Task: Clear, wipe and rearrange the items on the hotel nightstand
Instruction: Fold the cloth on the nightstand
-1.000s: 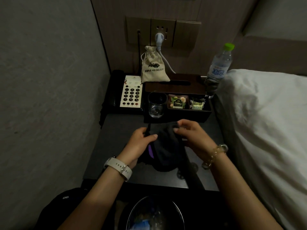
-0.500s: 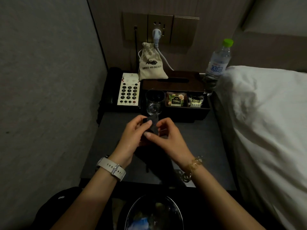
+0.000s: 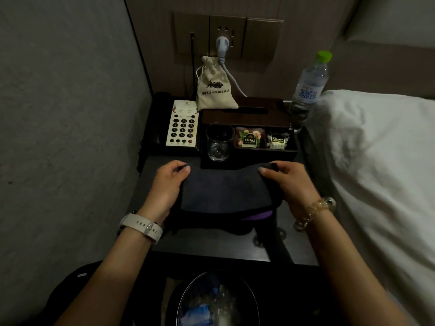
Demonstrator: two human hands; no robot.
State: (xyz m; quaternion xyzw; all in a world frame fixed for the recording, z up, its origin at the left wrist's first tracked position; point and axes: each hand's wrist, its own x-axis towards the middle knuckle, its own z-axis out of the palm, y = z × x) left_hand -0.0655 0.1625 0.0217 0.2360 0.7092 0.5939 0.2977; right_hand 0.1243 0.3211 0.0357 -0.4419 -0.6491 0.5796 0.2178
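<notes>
Change since earlier: both hands, which were pinched together over a bunched cloth near the middle of the nightstand, have drawn apart, and the dark cloth now lies stretched between them.
Left hand: at about 9 o'clock from the cloth's centre, thumb and fingers pinching the cloth's far left corner; a pale watch strap sits on the wrist.
Right hand: at about 3 o'clock from the cloth's centre, gripping the far right corner; a beaded bracelet hangs on the wrist.
Cloth: dark, folded into a broad band, with a purple edge showing at its near right, spread over the front half of the nightstand; whether it lies flat on the top or is held just above cannot be told.
Glass: clear, upright, at 12 o'clock from the cloth, in the left compartment of the dark tray.
Tea sachets: two packets in the tray's right compartments, at 1 o'clock from the cloth.
Tissue box: dark wood, directly behind the tray.
Telephone: at 11 o'clock, keypad facing up, beside the tray.
Drawstring pouch: pale, upright behind the telephone, leaning near the wall socket.
Water bottle: green cap, upright at 2 o'clock, at the nightstand's back right corner against the white bedding.
Bin: at 6 o'clock, below the nightstand's front edge, with litter inside.
</notes>
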